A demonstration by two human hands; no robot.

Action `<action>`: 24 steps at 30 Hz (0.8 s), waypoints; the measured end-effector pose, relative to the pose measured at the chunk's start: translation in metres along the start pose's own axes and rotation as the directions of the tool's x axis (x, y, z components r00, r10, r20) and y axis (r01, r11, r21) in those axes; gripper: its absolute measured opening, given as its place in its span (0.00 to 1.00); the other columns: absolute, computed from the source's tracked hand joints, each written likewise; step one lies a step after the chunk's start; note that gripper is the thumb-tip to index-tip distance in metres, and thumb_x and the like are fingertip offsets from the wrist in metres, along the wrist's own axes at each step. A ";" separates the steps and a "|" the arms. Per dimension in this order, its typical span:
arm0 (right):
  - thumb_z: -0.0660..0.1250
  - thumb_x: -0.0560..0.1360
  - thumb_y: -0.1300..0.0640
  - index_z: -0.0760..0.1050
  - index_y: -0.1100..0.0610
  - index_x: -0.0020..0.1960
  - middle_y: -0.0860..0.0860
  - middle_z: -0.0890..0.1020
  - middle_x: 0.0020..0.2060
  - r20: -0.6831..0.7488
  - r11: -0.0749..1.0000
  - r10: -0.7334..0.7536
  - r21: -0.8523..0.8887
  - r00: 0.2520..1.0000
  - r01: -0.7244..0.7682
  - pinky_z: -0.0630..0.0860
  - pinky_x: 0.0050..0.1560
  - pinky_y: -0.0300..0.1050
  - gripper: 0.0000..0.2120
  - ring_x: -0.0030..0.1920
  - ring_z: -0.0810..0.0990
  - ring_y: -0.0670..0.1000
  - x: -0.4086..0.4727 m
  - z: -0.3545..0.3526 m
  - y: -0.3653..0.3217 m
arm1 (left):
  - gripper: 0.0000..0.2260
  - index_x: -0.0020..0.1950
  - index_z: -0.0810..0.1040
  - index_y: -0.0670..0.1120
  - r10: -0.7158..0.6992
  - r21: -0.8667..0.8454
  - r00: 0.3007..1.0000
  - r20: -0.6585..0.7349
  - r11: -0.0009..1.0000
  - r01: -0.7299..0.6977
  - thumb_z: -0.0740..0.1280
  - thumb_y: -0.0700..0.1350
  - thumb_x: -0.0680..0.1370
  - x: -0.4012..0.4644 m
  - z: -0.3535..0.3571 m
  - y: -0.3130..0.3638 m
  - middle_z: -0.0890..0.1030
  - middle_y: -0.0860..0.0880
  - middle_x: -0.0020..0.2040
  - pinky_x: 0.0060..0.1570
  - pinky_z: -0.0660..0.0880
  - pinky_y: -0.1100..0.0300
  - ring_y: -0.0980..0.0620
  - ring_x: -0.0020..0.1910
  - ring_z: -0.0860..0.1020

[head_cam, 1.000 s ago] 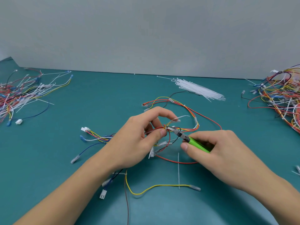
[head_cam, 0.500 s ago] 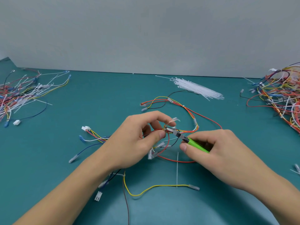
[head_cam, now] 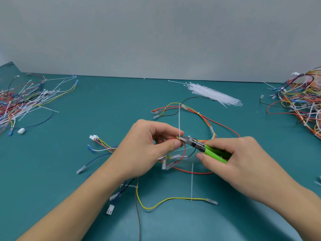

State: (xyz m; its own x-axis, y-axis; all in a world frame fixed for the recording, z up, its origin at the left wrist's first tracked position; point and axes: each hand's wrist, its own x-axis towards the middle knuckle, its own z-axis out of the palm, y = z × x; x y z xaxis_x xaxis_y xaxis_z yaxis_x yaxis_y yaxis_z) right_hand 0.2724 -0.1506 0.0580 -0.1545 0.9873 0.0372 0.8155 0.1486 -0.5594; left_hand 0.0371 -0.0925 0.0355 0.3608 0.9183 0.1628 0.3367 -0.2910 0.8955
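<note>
A wire harness (head_cam: 205, 119) of red, yellow, orange and black wires lies in a loop on the teal table (head_cam: 104, 105). My left hand (head_cam: 147, 146) pinches the bundled wires between thumb and fingers. A white cable tie tail (head_cam: 179, 119) stands straight up from that pinch point. My right hand (head_cam: 232, 157) grips green-handled cutters (head_cam: 205, 149), whose metal jaws sit at the base of the tie tail, right beside my left thumb.
A heap of white cable ties (head_cam: 213, 94) lies at the back. Tangled wire piles sit at the far left (head_cam: 20, 101) and far right (head_cam: 302, 105). A loose tie (head_cam: 192, 181) and a yellow wire (head_cam: 173, 200) lie near the front, white connectors (head_cam: 93, 137) to the left.
The cable tie tail, bent sideways before, now stands straight up. The cutter jaws have stayed at the tie by my left thumb.
</note>
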 end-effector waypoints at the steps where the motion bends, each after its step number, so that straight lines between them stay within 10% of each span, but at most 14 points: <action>1: 0.59 0.70 0.29 0.80 0.39 0.51 0.49 0.73 0.31 0.003 1.000 0.000 -0.004 1.000 0.000 0.66 0.29 0.44 0.21 0.29 0.64 0.48 0.000 -0.001 0.000 | 0.07 0.53 0.88 0.51 -0.001 0.015 1.000 0.010 1.000 0.000 0.75 0.41 0.77 0.000 0.000 0.000 0.88 0.54 0.42 0.40 0.77 0.65 0.46 0.43 0.83; 24: 0.67 0.74 0.34 0.79 0.48 0.42 0.50 0.66 0.26 -0.063 0.997 0.002 0.076 0.998 0.002 0.62 0.27 0.39 0.18 0.27 0.61 0.47 0.005 -0.001 0.009 | 0.04 0.49 0.87 0.52 0.011 0.084 0.998 0.070 0.996 -0.017 0.72 0.45 0.80 0.000 -0.002 -0.002 0.87 0.57 0.40 0.34 0.69 0.71 0.59 0.35 0.76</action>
State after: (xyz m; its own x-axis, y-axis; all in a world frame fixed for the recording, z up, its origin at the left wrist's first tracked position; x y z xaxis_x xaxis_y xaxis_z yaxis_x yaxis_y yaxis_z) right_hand 0.2796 -0.1441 0.0543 -0.1171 0.9892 0.0879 0.7701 0.1464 -0.6209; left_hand 0.0348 -0.0916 0.0348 0.4242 0.8942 0.1433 0.4024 -0.3279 0.8547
